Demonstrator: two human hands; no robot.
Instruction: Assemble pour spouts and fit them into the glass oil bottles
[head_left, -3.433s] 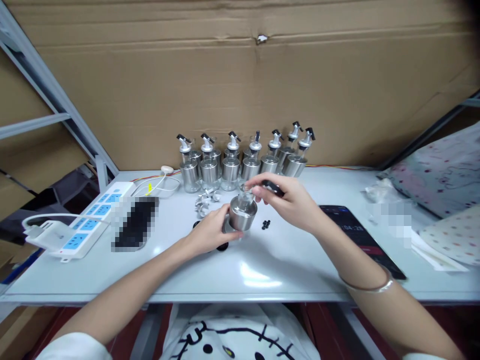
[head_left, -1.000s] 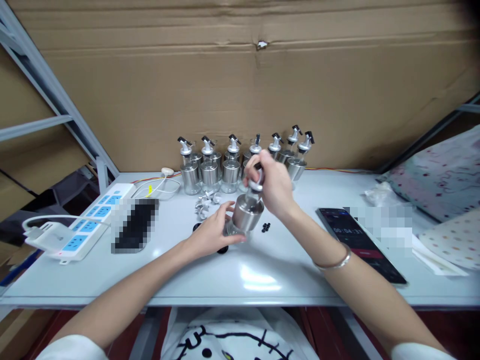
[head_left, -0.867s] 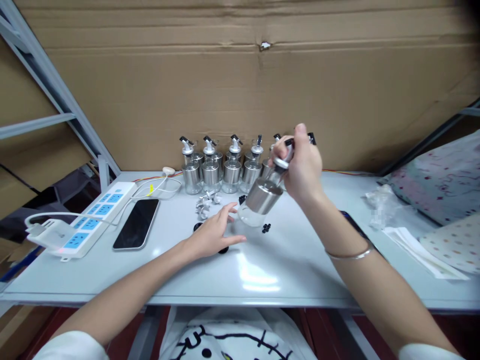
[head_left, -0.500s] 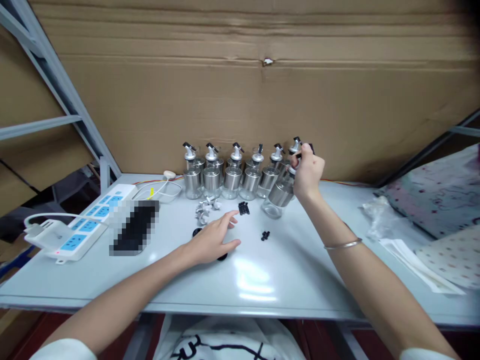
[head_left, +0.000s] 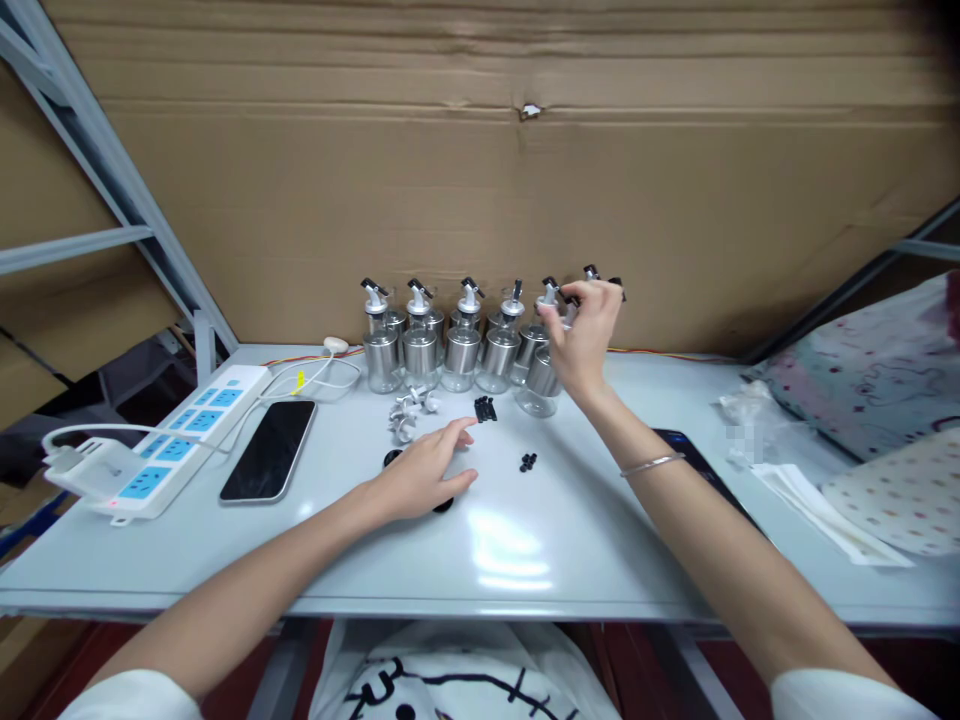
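Observation:
My right hand (head_left: 589, 335) is closed around the neck and spout of an oil bottle (head_left: 538, 385), a glass one with a steel sleeve, at the right end of the front row. Its base is at the tabletop, and my fingers hide its top. Left of it stands a row of similar bottles (head_left: 461, 358) with silver-and-black pour spouts. My left hand (head_left: 424, 470) lies low over the table, fingers apart and holding nothing. Round black pieces (head_left: 444, 505) show partly from under it. Just beyond are loose silver spout parts (head_left: 405, 415) and small black levers (head_left: 485, 409).
Small black plugs (head_left: 528, 462) lie mid-table. To the left are a phone (head_left: 270, 450) and a white power strip (head_left: 187, 430) with cables. Another dark phone (head_left: 701, 470) lies partly behind my right forearm. Plastic bags (head_left: 757, 425) and patterned cloth (head_left: 877, 370) occupy the right side.
My right hand has moved left, bringing the oil bottle from a tilt to nearly upright beside the front row. My left hand has stayed in place.

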